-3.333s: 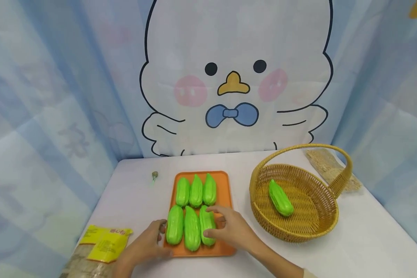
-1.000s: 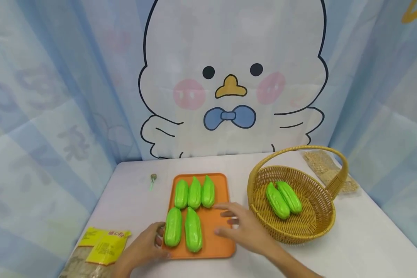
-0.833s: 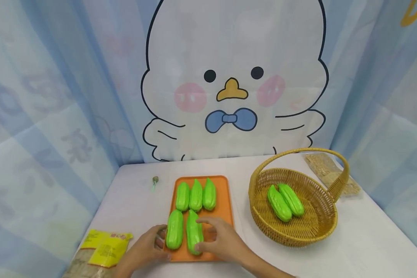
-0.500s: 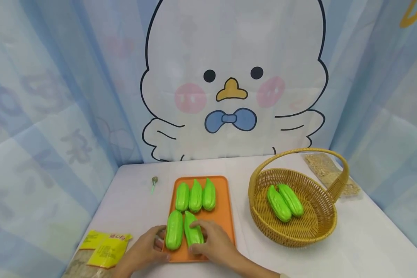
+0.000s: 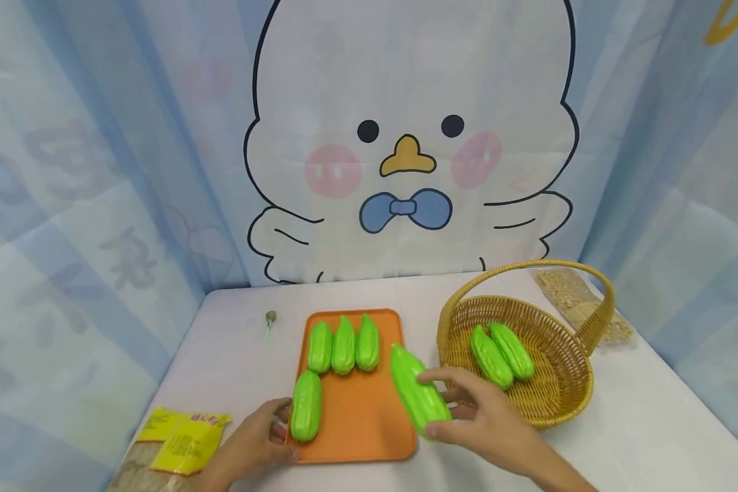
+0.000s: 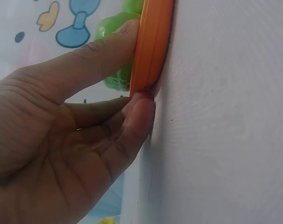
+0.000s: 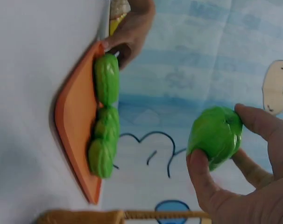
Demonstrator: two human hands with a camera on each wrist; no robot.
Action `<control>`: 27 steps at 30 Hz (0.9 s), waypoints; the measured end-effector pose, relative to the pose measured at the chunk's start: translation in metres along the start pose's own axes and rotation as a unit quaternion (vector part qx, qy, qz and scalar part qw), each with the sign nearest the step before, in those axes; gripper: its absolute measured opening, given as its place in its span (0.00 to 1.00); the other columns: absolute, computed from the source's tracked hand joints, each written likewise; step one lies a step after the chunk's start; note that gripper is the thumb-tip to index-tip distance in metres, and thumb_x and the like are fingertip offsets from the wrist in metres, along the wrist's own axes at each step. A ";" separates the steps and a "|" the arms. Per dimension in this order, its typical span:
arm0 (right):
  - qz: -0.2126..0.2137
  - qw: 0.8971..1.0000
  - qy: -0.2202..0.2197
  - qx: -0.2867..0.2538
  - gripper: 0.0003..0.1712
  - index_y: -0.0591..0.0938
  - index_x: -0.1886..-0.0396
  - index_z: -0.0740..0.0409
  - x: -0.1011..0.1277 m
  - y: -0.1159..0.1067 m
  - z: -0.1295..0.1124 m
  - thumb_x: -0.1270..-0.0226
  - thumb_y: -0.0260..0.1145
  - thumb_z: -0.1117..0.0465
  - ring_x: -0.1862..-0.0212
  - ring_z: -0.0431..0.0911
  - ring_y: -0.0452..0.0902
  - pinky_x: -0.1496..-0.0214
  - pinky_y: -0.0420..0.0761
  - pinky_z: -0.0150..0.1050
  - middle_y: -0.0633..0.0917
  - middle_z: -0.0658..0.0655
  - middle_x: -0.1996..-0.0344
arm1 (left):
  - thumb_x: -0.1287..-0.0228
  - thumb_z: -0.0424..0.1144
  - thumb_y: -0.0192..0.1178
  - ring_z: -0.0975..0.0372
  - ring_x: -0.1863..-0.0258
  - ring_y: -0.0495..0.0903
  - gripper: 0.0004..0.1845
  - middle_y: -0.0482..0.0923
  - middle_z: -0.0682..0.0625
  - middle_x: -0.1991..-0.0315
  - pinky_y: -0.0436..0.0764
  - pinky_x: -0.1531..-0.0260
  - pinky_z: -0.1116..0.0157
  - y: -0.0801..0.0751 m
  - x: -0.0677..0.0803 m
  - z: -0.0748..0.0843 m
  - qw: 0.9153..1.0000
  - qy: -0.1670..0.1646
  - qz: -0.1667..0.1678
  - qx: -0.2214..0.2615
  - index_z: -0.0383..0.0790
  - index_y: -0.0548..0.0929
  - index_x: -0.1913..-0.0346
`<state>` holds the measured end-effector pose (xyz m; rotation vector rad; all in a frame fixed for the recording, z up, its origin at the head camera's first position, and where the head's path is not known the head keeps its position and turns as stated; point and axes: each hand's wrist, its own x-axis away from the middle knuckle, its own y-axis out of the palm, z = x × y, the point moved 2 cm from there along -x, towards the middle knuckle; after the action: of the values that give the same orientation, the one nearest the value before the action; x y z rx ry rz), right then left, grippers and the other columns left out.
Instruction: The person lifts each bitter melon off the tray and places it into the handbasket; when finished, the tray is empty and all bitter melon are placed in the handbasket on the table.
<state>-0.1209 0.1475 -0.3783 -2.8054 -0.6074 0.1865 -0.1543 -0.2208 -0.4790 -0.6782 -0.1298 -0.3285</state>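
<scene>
My right hand holds a bright green, ridged toy vegetable with a pointed end, pinched between thumb and fingers. It is raised over the right edge of the orange tray, close to the basket. In the right wrist view, the vegetable shows end-on, well above the tray. At the tray's front left corner, my left hand pinches the rim. The left wrist view shows its thumb on top of the rim and fingertips against its underside. Three vegetables lie at the tray's back, one at front left.
Right of the tray stands a woven basket with a tall handle, two green vegetables inside. A clear bag of grains lies behind it. A yellow-labelled bag lies at front left, a small green-stemmed item at back left.
The right hand has taken a vegetable from the tray's front row and lifted it rightward. Earlier, another front-row vegetable went into the basket. The left hand stays at the tray corner.
</scene>
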 end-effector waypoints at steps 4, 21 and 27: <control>0.023 0.999 -0.021 0.044 0.31 0.77 0.38 0.51 0.028 -0.047 -0.010 0.41 0.76 0.61 0.49 0.52 0.78 0.52 0.82 0.40 0.73 0.62 0.38 | 0.58 0.38 0.82 0.59 0.62 0.77 0.50 0.76 0.47 0.54 0.80 0.63 0.60 -0.002 -0.002 0.002 1.000 0.000 0.001 -0.009 0.23 0.66 0.33; 0.042 0.976 0.041 0.208 0.34 0.77 0.38 0.44 -0.039 -0.101 0.082 0.45 0.77 0.46 0.47 0.60 0.77 0.57 0.82 0.49 0.73 0.62 0.36 | 0.57 0.39 0.81 0.59 0.61 0.77 0.50 0.76 0.46 0.53 0.80 0.62 0.60 0.001 -0.002 0.001 1.000 -0.012 -0.005 -0.005 0.23 0.66 0.33; 0.049 0.966 0.046 0.250 0.36 0.79 0.40 0.48 -0.046 -0.091 0.087 0.49 0.79 0.45 0.52 0.55 0.81 0.59 0.83 0.48 0.79 0.62 0.44 | 0.58 0.40 0.81 0.59 0.62 0.77 0.50 0.76 0.46 0.54 0.80 0.62 0.60 0.001 -0.002 0.001 1.000 -0.021 -0.004 -0.010 0.23 0.66 0.33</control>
<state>-0.2130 0.2281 -0.4326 -2.3381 -0.3383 0.1946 -0.1561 -0.2191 -0.4793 -0.7053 -0.1697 -0.3242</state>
